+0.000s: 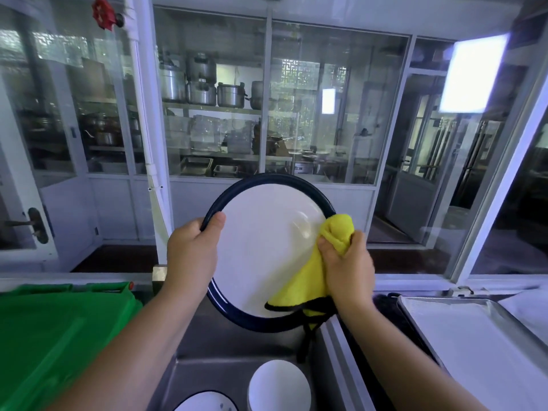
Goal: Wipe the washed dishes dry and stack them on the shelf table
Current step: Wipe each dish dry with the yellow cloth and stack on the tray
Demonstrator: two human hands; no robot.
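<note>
A large white plate with a dark blue rim is held upright in front of me over the steel sink. My left hand grips its left rim, thumb on the front face. My right hand holds a bunched yellow cloth with black edging and presses it against the plate's right side. Down in the sink stands a white bowl, and beside it lies part of another blue-rimmed plate.
A green plastic bin lid fills the lower left. A metal tray lies on the counter at the right. Glass partitions ahead show shelves with steel pots.
</note>
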